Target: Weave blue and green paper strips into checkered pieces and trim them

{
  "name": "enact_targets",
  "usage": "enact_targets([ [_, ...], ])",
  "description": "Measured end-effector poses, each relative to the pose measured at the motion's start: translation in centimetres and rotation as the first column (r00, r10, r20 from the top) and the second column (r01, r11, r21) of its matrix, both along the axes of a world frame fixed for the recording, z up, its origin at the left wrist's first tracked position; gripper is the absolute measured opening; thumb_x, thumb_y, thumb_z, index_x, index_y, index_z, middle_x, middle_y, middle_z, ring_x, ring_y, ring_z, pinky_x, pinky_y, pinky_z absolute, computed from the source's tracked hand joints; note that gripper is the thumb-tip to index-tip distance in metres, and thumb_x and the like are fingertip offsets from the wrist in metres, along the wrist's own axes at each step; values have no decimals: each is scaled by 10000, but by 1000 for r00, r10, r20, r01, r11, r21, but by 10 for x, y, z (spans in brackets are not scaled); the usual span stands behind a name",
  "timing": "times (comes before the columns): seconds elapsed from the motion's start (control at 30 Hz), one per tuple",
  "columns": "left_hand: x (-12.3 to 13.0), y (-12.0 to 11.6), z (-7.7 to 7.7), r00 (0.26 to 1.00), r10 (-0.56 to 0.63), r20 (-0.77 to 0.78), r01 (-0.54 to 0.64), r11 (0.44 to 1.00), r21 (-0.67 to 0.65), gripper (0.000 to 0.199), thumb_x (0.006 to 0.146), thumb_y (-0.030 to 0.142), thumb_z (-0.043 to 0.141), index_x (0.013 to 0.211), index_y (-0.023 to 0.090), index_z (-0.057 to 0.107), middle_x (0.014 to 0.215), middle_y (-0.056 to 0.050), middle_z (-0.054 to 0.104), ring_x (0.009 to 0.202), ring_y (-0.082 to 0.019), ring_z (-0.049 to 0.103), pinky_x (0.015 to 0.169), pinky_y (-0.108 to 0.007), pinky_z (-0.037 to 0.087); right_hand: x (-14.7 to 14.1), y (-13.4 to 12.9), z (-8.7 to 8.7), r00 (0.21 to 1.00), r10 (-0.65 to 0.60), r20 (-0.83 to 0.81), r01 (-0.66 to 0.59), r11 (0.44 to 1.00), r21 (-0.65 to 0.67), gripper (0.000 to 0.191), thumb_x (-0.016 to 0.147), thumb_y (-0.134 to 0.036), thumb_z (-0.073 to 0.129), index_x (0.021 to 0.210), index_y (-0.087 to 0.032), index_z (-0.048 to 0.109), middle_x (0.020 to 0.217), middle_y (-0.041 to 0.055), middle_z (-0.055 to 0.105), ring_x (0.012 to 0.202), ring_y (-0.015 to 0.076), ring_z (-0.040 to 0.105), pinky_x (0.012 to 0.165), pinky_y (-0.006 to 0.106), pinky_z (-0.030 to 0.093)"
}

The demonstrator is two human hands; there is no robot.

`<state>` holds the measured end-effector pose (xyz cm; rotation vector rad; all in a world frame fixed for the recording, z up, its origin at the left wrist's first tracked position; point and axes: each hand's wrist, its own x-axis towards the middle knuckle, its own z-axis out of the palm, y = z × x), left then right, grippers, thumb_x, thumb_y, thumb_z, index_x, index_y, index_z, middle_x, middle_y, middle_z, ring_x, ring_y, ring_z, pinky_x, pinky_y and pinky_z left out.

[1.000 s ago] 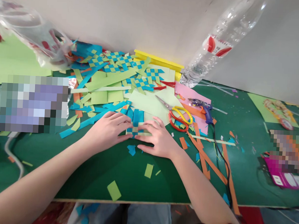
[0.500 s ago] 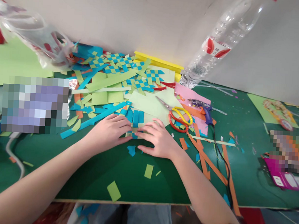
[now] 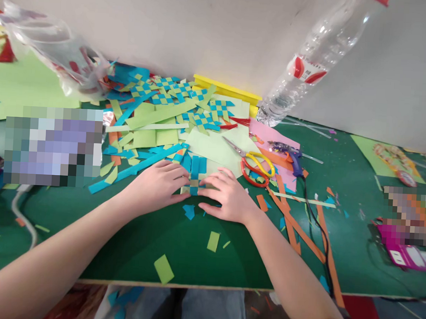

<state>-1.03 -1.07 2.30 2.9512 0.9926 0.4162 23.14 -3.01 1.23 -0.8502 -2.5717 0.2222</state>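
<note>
On the green table, a small woven piece of blue and pale green paper strips (image 3: 195, 170) lies between my two hands. My left hand (image 3: 159, 185) rests at its left edge, fingers stretched together and thumb apart below, the tips touching the strips. My right hand (image 3: 228, 196) lies at the right edge with its fingers spread over the strip ends. Both hands partly hide the weave. Blue strip ends stick out beyond the far side. Scissors (image 3: 258, 166) with yellow and red handles lie beyond my right hand, blades pointing away to the left.
Finished woven pieces (image 3: 201, 118) and loose paper strips pile up at the back. A clear bottle (image 3: 311, 64) leans against the wall. A purple glue gun (image 3: 295, 161) with a black cord (image 3: 311, 219) lies right. A bagged cup (image 3: 51, 41) stands at back left; orange strips (image 3: 288, 220) lie right.
My hands have drawn slightly apart, so more of the weave's middle shows between them. The whole view has shifted a little; the things around lie as before.
</note>
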Motion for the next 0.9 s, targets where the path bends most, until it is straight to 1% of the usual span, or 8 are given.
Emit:
enact_targets([
  [0.23,0,0,2,999,0,37,1,1000,-27,239,922,353,511,893,208,698,986,-62,707,961,-230,657,846,-387,503,0,-1,1,1000,-3,-18,3,1000,-7,270,905,-421,532,1018,-235,693,1064,44,691,1060,189,576,1082,471,293],
  [0.47,3,-1,3,999,-11,47,11,1000,3,248,931,339,491,877,207,694,950,-55,708,917,-210,657,845,-369,495,-4,-3,2,999,21,-48,-20,1000,22,233,903,-397,543,988,-237,689,1033,26,712,993,169,611,1094,467,267],
  [0.53,4,-3,4,999,-5,49,3,999,40,247,935,331,481,910,204,691,953,-57,705,924,-214,652,832,-368,496,-1,0,2,996,-23,-81,28,998,62,206,902,-356,545,974,-222,684,1014,27,721,941,159,625,1064,434,308],
  [0.6,4,-4,5,999,9,32,-11,997,76,256,940,334,468,911,199,683,921,-56,699,904,-213,648,792,-358,495,7,5,3,983,-160,-93,170,978,117,199,910,-304,509,926,-207,681,960,40,728,891,168,628,980,400,376],
  [0.67,4,-4,7,999,33,9,-34,995,95,268,941,339,459,876,198,677,855,-52,686,858,-207,642,750,-349,485,22,13,5,919,-387,-80,395,901,179,248,926,-265,438,881,-195,672,911,60,720,867,193,621,899,386,411],
  [0.77,3,-4,7,998,65,16,-66,993,97,277,934,361,469,837,202,673,789,-44,669,809,-197,635,742,-346,467,47,23,9,716,-699,1,682,699,213,258,903,-260,412,942,-163,647,940,111,687,924,240,604,833,378,442],
  [0.83,1,-3,6,997,75,29,-78,993,94,292,925,414,489,844,202,673,778,-35,670,786,-191,638,748,-344,465,60,25,12,574,-809,127,778,587,226,266,856,-290,465,983,-122,628,967,151,665,973,284,588,795,387,461],
  [0.9,-1,-3,4,996,85,22,-87,992,89,342,905,500,508,875,203,676,775,-28,675,748,-189,642,727,-337,467,66,24,14,467,-847,255,828,520,208,286,839,-328,488,955,-108,629,954,168,657,963,308,592,742,389,474],
])
